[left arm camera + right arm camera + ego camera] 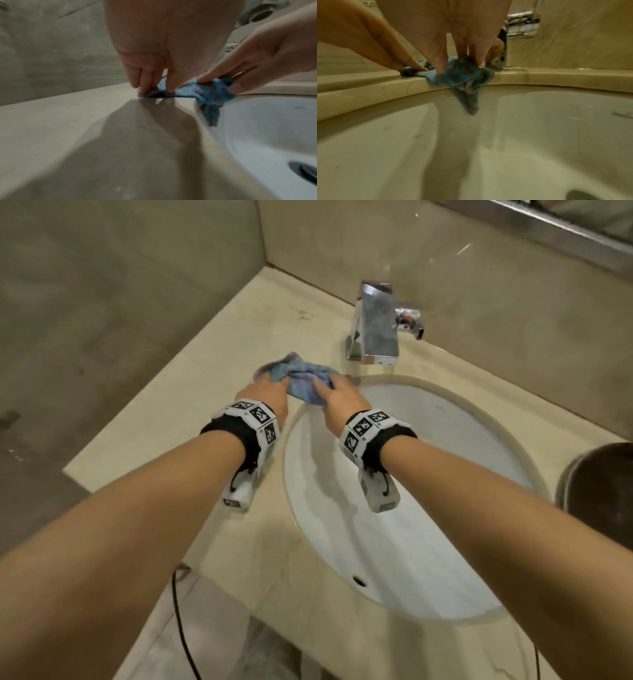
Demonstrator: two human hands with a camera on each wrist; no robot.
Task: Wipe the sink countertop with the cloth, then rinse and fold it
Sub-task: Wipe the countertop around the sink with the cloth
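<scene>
The beige stone desk (164, 409) runs along the wall on the left and carries a few dark smudges toward its back corner. The left hand (265, 398) comes down on it just beside the basin rim, fingertips (144, 86) pinning one end of the blue patterned cloth (301, 383) flat; that grip is a pinch on the cloth. The cloth lies bunched on the desk at the back-left of the basin, with one tail hanging over the rim into the white sink bowl (411, 508). The right hand (337, 402) holds the other end, its grip curled into the folds. Further right stands the chrome tap (375, 323), spout over the bowl, with no water running that I can see.

I judge this to be the wiping step, or the cloth being gathered between strokes. The next move calls for flattening the cloth and drawing it across the smudged desk before carrying it under the tap.
</scene>
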